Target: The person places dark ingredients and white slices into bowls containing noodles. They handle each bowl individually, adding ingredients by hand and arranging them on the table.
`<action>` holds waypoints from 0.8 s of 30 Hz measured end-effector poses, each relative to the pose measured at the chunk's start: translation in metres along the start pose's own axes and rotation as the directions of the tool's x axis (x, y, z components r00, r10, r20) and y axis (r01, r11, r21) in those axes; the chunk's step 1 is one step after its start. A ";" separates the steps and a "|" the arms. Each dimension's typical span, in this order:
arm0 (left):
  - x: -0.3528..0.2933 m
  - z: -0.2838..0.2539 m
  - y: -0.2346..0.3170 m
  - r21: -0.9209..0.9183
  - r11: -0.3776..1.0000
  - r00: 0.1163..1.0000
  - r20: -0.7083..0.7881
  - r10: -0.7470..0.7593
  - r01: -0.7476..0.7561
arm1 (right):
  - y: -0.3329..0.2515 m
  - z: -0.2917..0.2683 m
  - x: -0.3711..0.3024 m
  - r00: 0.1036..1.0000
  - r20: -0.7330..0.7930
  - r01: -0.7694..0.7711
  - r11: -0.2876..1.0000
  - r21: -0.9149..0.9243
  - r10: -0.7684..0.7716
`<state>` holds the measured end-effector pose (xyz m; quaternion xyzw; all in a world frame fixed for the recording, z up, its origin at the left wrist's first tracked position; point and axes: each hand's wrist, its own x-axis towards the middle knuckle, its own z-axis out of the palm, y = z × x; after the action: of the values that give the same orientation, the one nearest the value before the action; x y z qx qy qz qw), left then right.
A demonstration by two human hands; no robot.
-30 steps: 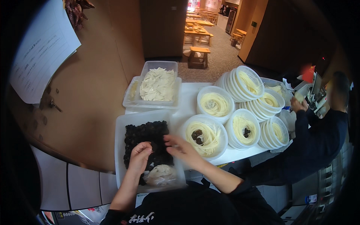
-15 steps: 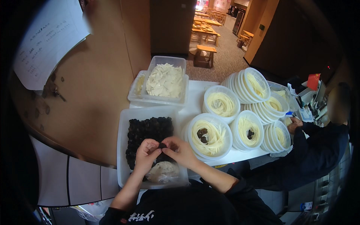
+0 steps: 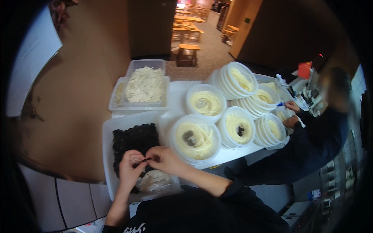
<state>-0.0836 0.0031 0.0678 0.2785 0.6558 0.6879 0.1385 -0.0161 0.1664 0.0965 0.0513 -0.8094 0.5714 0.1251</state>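
Over a white plastic bin (image 3: pixel 108 155), my left hand (image 3: pixel 129 164) and my right hand (image 3: pixel 165 160) pinch a small dark reddish-brown piece of what looks like wood ear mushroom (image 3: pixel 146 159) between their fingertips. Behind and below the hands, a heap of similar black pieces (image 3: pixel 136 136) fills much of the bin. A clear bag with something pale (image 3: pixel 155 181) lies at the bin's near end, under my right wrist. Just right of the bin, a round plastic bowl (image 3: pixel 175 150) holds pale noodle-like strands (image 3: pixel 204 136) around a greyish middle.
More round bowls of pale strands (image 3: pixel 206 103) stand to the right, several in stacks (image 3: pixel 243 79); one bowl (image 3: pixel 239 128) has dark bits at its centre. Behind the bin, a clear tub (image 3: pixel 145 85) holds pale flat pieces. A co-worker (image 3: pixel 307 143) stands at the right.
The view has swung right, so the scene sits further left. My fingertips have drawn slightly apart, and the piece looks stretched. The front bowl's centre looks grey where dark pieces showed.
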 end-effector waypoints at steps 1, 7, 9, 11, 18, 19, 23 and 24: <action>0.000 0.000 0.000 -0.015 1.000 1.000 0.004 0.008 -0.008 | -0.001 0.001 -0.001 0.999 -0.011 0.038 0.999 -0.021 -0.038; 0.001 0.003 0.006 -0.029 0.999 0.998 -0.050 -0.039 0.037 | -0.001 0.009 0.003 0.951 -0.158 0.211 0.931 -0.297 -0.266; -0.001 0.003 0.012 -0.076 0.997 0.999 -0.045 -0.031 0.027 | 0.004 0.008 0.009 0.934 -0.260 0.152 0.932 -0.328 -0.244; 0.000 0.001 0.020 -0.049 0.998 0.997 -0.064 0.032 -0.035 | 0.010 0.002 0.011 0.947 -0.273 -0.168 0.986 0.016 0.166; 0.025 0.009 0.041 0.387 0.854 0.937 0.172 0.304 -0.348 | 0.021 0.018 0.015 0.817 0.378 -0.467 0.113 0.877 0.436; 0.028 0.011 0.038 0.448 0.782 0.901 0.219 0.375 -0.435 | 0.022 0.019 0.013 0.793 0.375 -0.471 0.093 0.877 0.479; 0.032 0.001 0.008 0.485 0.834 0.939 -0.068 0.337 -0.264 | 0.029 0.012 0.004 0.798 0.335 -0.447 0.119 0.887 0.501; 0.033 -0.006 -0.004 0.570 0.771 0.942 0.020 0.334 -0.285 | 0.030 0.010 0.001 0.783 0.311 -0.436 0.119 0.892 0.539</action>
<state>-0.1149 0.0168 0.0709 0.3824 0.7799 0.4869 -0.0923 -0.0256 0.1673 0.0669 -0.1790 -0.2853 0.9376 -0.0868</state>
